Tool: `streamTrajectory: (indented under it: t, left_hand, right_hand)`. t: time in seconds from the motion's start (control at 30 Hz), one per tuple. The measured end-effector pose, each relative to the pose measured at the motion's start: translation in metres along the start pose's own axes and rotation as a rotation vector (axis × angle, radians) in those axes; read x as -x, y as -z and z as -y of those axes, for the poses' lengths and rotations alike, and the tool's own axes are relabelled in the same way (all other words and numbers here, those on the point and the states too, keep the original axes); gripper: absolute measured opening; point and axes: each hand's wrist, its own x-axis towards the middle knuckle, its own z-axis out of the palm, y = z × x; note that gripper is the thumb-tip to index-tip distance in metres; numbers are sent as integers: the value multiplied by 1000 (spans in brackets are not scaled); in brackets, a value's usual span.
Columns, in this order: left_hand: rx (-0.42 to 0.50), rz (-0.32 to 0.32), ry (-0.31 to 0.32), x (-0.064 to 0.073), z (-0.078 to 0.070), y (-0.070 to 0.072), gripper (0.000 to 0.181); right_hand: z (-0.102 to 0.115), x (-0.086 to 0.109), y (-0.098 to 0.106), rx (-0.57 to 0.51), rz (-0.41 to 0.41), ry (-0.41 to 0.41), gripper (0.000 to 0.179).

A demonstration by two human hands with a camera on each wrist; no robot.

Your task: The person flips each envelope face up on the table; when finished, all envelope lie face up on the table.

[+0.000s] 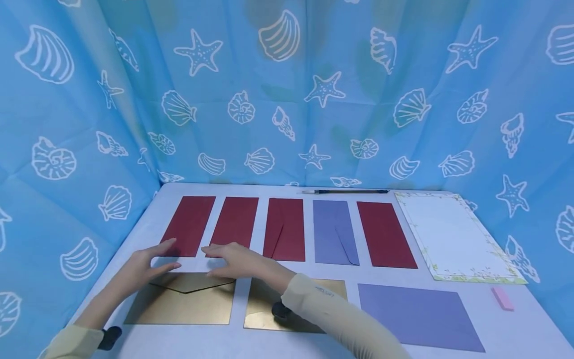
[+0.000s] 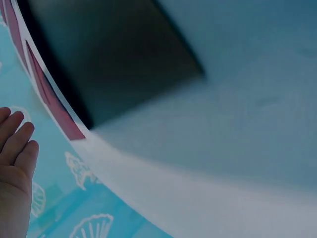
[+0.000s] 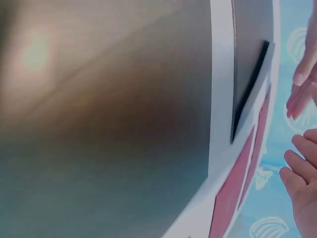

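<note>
My left hand (image 1: 142,267) hovers at the lower edge of the leftmost red envelope (image 1: 190,219), fingers spread and nothing between them. Just right of it, my right hand (image 1: 236,260) reaches leftward over the bottom of the second red envelope (image 1: 236,217), fingers loosely extended and holding nothing. Below both hands lies a gold envelope (image 1: 179,306) with its pointed flap toward the far side. The right forearm crosses above another gold envelope (image 1: 260,299). In the right wrist view, the right hand (image 3: 304,183) faces the left hand's fingers across a gap.
Farther right in the back row lie a red envelope (image 1: 293,224), a purple one (image 1: 332,219) and another red one (image 1: 387,234). A brush (image 1: 350,191) lies behind them. At right are floral-bordered paper (image 1: 457,234), a pink eraser (image 1: 502,298) and a large purple envelope (image 1: 417,316).
</note>
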Motion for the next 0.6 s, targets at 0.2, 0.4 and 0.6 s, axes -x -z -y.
streamTrajectory:
  t: [0.2,0.4,0.6]
  left_hand:
    - [18,-43,-54,-1,-19,-7,75]
    - [42,-74,-104,0,-43,-12,77]
    - [90,-77,-130,2,-67,-19,80]
  right_hand:
    - [1,28,18,-64,-37,-40,64]
    - [3,61,35,-88,-69,-59,67]
    - [6,93,46,-115,-115,-82,68]
